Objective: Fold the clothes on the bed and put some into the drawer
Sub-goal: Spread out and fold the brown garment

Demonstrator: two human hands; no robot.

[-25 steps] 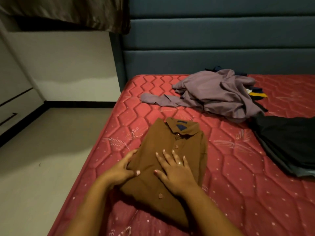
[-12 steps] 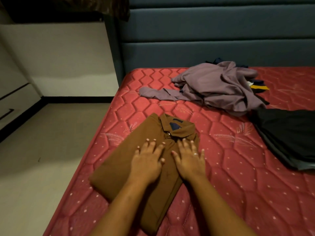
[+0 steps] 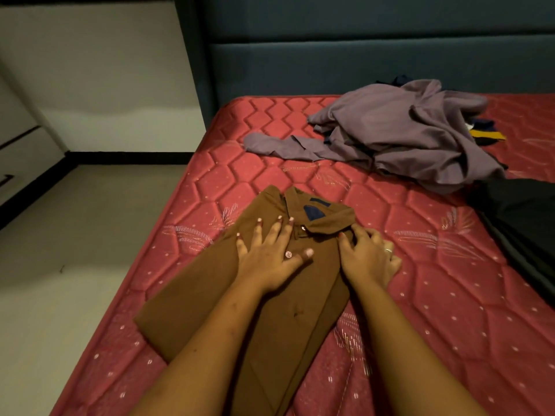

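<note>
The brown shirt (image 3: 210, 295) lies on the bed (image 3: 420, 295), folded narrow, with the left hand (image 3: 270, 259) pressing its chest in a released grip and the right hand (image 3: 366, 259) pinching its shoulder edge, while beyond it the purple garment (image 3: 405, 136) and black garment (image 3: 525, 220) lie unfolded.

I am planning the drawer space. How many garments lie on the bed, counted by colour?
Brown shirt: 1
Purple garment: 1
Black garment: 1
Navy-and-yellow piece, partly hidden: 1
Total: 4 in view; more may lie hidden beneath.
</note>
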